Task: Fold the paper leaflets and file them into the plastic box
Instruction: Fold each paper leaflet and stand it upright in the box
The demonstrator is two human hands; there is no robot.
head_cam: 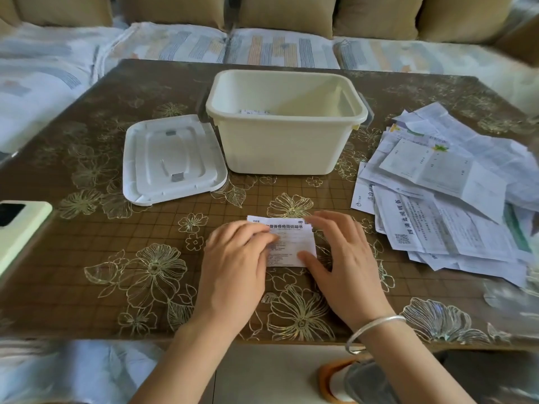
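Grip flat, left hand and right hand pressing folded leaflet, heading 说明书

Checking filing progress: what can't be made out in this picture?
Head view:
Cream plastic box: its near wall hides the floor, so filed leaflets cannot be counted.
Folded white paper leaflet: left hand and right hand cover its sides; fine print too small.
Loose white leaflet pile: cut off by right edge.

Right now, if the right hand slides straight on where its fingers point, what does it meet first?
The right hand presses the leaflet; beyond that, probably the front wall of the plastic box.
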